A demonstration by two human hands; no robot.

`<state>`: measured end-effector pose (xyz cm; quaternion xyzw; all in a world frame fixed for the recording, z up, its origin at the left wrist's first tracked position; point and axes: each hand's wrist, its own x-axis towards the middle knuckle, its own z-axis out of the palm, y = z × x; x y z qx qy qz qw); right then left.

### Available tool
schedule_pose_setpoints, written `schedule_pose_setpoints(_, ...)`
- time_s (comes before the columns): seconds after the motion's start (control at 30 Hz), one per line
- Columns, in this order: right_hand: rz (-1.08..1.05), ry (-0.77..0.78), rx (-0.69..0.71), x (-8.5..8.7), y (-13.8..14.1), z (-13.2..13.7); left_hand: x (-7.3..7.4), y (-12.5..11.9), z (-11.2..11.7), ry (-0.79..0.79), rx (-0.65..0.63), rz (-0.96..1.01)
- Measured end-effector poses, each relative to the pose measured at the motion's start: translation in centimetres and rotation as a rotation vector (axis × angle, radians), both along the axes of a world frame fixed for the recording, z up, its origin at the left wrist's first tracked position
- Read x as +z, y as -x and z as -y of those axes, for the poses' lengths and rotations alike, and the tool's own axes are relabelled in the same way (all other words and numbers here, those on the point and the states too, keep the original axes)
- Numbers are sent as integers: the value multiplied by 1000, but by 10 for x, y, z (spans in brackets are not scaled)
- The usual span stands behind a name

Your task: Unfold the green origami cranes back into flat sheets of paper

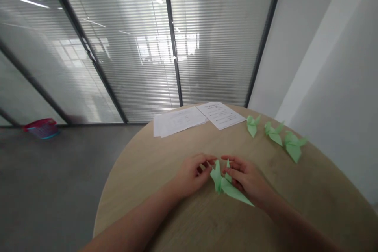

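A half-folded green paper crane [226, 185] lies on the round wooden table [165, 212] between my hands. My left hand [193, 173] curls its fingers at the crane's left point, pinching it. My right hand [246, 179] pinches the upright tip on the crane's right side and rests over its wing. Three finished green paper cranes stand in a row at the far right: the first crane [252, 125], the second crane [274, 133] and the third crane [293, 145].
White printed sheets [177, 121] and another printed sheet [221, 115] lie at the table's far edge. Glass walls with blinds stand beyond. A red and blue basket [41, 128] sits on the grey floor at the left.
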<state>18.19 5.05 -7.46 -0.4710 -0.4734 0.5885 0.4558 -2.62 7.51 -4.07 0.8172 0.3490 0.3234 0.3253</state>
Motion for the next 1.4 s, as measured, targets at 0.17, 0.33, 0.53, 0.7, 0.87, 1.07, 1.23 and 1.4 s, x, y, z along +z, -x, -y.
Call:
schedule_pose_setpoints(0.17,-49,38,68,3,4,3,-2,-1,-3,26,24,17)
schedule_pose_setpoints(0.33,-63,37,113,5,3,4,3,-1,-1,17,-39,-1)
schedule_pose_setpoints(0.53,-51,16,147,2,-2,0,9,-1,3,10,-80,-9)
schedule_pose_setpoints(0.7,-41,5,225,3,-4,1,10,0,6,31,-133,-5)
schedule_pose_setpoints(0.87,-80,22,200,3,-4,2,11,1,8,61,-198,-42)
schedule_pose_setpoints(1.07,-81,23,178,-2,-5,2,13,-1,7,79,-167,-66)
schedule_pose_setpoints(1.23,-132,18,222,-4,-9,-1,7,-2,3,134,-161,-15)
schedule_pose_setpoints(1.4,-150,8,236,-6,-12,-5,3,-2,1,96,-110,-2)
